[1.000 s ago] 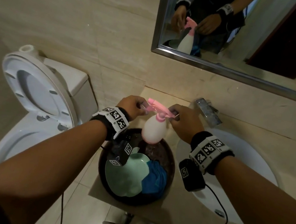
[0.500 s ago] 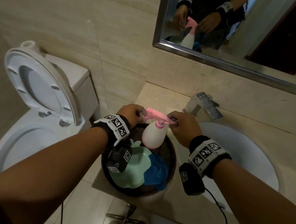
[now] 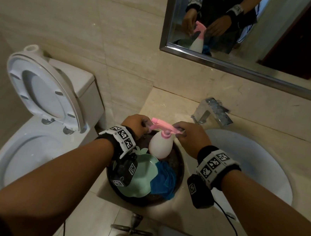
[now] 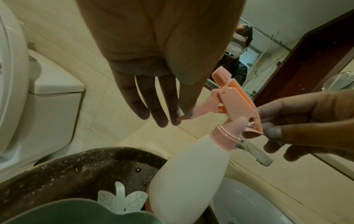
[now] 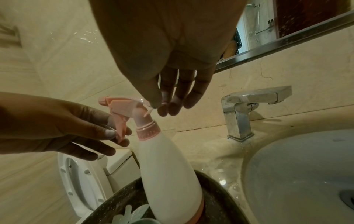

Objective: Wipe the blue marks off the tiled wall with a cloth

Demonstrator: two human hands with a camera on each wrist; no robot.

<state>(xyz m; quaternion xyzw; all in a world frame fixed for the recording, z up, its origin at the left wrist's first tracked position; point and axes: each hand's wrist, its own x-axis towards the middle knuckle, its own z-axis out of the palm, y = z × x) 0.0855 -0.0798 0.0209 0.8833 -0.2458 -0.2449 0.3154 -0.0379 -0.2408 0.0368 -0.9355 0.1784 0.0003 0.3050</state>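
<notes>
A white spray bottle (image 3: 160, 146) with a pink spray head (image 4: 237, 97) stands in a dark round bowl (image 3: 179, 172) on the counter. My left hand (image 3: 146, 125) pinches the tip of the pink trigger (image 4: 199, 110) between thumb and forefinger. My right hand (image 3: 178, 130) pinches the rear end of the spray head (image 5: 134, 104). The blue cloth (image 3: 164, 178) lies crumpled in the bowl, just in front of the bottle and below my wrists. The beige tiled wall (image 3: 83, 25) shows no blue marks in these views.
A green apple-shaped dish (image 3: 139, 178) lies in the bowl beside the cloth. A white toilet (image 3: 31, 139) with its lid up stands at the left. A chrome tap (image 3: 212, 111) and white basin (image 3: 255, 164) are at the right. A mirror (image 3: 255, 31) hangs above.
Both hands keep their pinch on the pink spray head and the bottle stays standing in the bowl. Only the head view has shifted a little.
</notes>
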